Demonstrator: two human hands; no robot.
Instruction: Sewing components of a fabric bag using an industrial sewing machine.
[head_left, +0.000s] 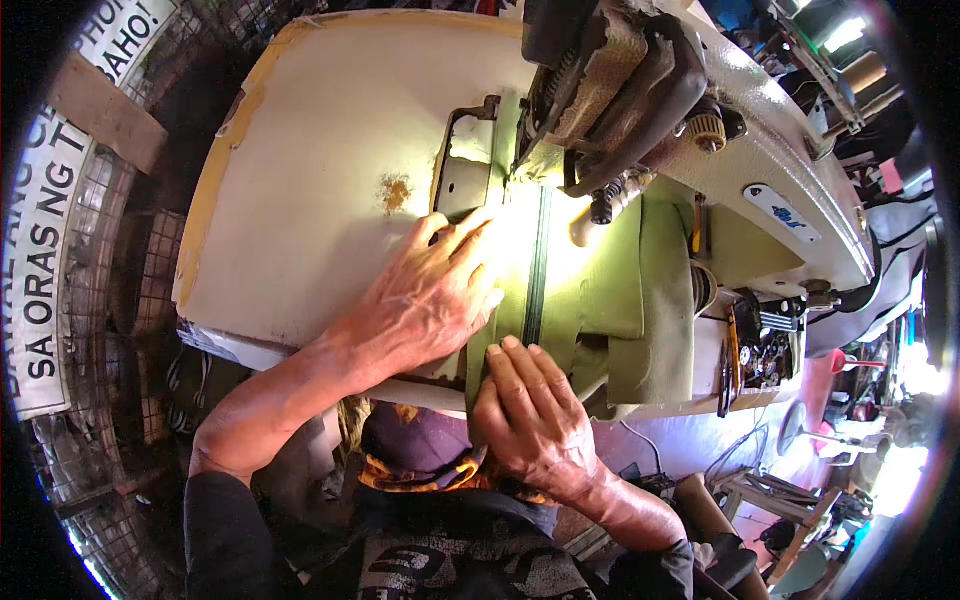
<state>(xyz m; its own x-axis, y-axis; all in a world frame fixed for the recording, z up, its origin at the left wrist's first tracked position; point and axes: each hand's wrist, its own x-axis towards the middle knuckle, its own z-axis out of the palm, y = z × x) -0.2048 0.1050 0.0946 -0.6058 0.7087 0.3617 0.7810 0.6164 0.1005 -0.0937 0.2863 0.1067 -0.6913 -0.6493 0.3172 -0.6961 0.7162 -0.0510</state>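
My left hand [435,295] rests over the green fabric [640,350] left of the sewing machine's needle area, fingers bent and somewhat apart, fingertips in bright glare. My right hand [535,425] is lower, at the table's front edge, fingers together on the fabric beside a long dark zipper strip [537,285], apparently gripping it; its thumb is hidden. The machine head [620,100] overhangs the fabric, and its lamp glare hides what lies under the needle. A metal plate with an opening [465,175] sits left of it.
The worn white tabletop [290,160] spans the left. Tools and small parts [760,340] lie on its right end. Wire mesh [150,280] and printed signs [40,260] stand beyond the left edge. A fan [800,430] and wooden furniture [780,500] are at lower right.
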